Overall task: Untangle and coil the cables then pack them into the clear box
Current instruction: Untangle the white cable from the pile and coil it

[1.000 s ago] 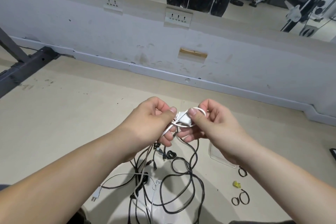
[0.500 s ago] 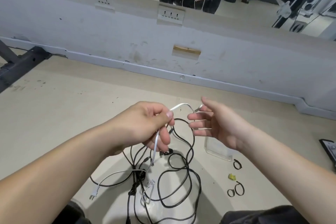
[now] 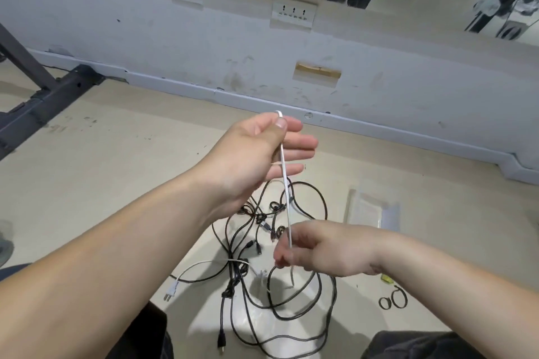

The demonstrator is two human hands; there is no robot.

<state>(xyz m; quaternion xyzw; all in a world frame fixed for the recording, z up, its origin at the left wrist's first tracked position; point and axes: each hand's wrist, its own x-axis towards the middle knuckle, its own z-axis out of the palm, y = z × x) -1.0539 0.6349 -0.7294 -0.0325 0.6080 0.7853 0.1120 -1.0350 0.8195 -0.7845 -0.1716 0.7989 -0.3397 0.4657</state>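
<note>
Above black tangle (image 3: pixel 232 283) | our left hand (image 3: pixel 253 160) pinches white cable (image 3: pixel 288 204) at top, other fingers spread | right hand (image 3: pixel 326 251) pinches lower, nearer us | cable near-vertical

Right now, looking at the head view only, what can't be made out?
- Black cable tangle, head view: the strands overlap and run off the bottom edge, so they cannot be counted.
- Yellow item: it is mostly behind the right arm and cannot be identified.
- Clear box: its near edge is behind the right arm, and its contents are unclear.
- White cable: the end below the right hand is blurred.
</note>
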